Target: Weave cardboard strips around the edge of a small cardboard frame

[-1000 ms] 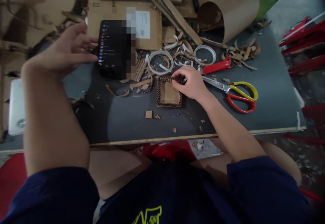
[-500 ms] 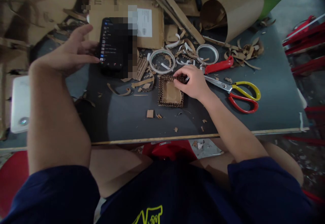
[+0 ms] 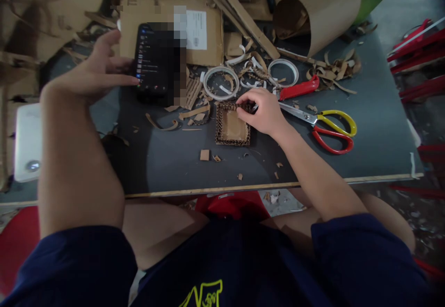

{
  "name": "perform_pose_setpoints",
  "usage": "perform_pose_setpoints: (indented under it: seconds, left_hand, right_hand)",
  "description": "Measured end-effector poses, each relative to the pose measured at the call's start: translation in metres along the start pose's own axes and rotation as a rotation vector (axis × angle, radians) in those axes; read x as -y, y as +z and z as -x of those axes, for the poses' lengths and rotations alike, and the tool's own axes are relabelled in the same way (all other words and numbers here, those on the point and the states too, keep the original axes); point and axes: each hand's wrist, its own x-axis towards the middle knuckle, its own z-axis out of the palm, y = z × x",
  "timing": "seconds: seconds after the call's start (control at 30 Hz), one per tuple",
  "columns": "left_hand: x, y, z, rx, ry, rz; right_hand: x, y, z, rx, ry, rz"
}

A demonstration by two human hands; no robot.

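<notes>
— What are the fingertips (image 3: 245, 104) of the right hand (image 3: 266, 112) doing on the dark tabletop (image 3: 368, 126)?

— They are curled down and pinched on the far right corner of a small cardboard frame (image 3: 232, 129), pressing its corrugated border. The frame lies flat under and just left of those fingers, close to square, its plain brown panel ringed by darker ribbed strips.

— And the left hand (image 3: 92, 75)?

— Well apart, far left. Its fingers are spread loosely, the forefinger touching the near left edge of a phone (image 3: 151, 59) with a lit screen; it grips nothing. The right hand is plainly the nearer to the frame.

— What lies around?

— Scissors (image 3: 321, 124) with yellow and red handles just right of the right hand, a red-handled cutter (image 3: 299, 89) beyond it, two tape rings (image 3: 220, 83) farther back, and cardboard scraps (image 3: 333, 70) scattered about.
</notes>
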Motion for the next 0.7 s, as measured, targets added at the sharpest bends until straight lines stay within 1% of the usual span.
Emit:
perform_pose_setpoints:
  seconds: [0.13,0.2,0.27,0.3,0.4,0.43,0.47,0.5,0.53,0.63,0.7]
  left_hand:
    - [0.003,0.000,-0.001,-0.009,0.000,0.082]
    - [0.004,0.002,-0.003,-0.032,0.015,0.057]
    - [0.003,0.007,-0.005,-0.092,0.005,-0.019]
    - [0.002,0.010,-0.007,-0.151,-0.012,-0.066]
    - [-0.003,0.022,-0.013,-0.426,-0.103,-0.127]
    - [-0.004,0.024,-0.014,-0.495,-0.135,-0.107]
    - [-0.005,0.026,-0.015,-0.518,-0.149,-0.082]
    - [-0.006,0.026,-0.016,-0.525,-0.158,-0.058]
    - [-0.005,0.026,-0.016,-0.502,-0.151,-0.038]
    - [-0.002,0.024,-0.014,-0.417,-0.080,-0.037]
    - [0.002,0.023,-0.015,-0.397,-0.045,-0.062]
  right_hand:
    - [0.001,-0.001,0.000,-0.004,-0.005,-0.011]
    - [0.001,-0.001,0.000,-0.006,-0.007,-0.013]
    - [0.000,-0.001,0.000,-0.009,-0.007,-0.010]
    - [0.000,0.000,0.000,-0.009,-0.006,-0.009]
    - [0.000,0.000,-0.001,-0.008,-0.003,-0.015]
    - [0.000,0.000,-0.001,-0.007,-0.001,-0.015]
    - [0.000,-0.001,-0.001,-0.005,0.001,-0.014]
    - [0.001,-0.001,-0.001,-0.005,0.002,-0.013]
    - [0.001,-0.001,-0.001,-0.007,0.002,-0.012]
    - [0.001,0.000,-0.001,-0.010,-0.001,-0.009]
    - [0.001,0.000,-0.001,-0.007,0.003,-0.005]
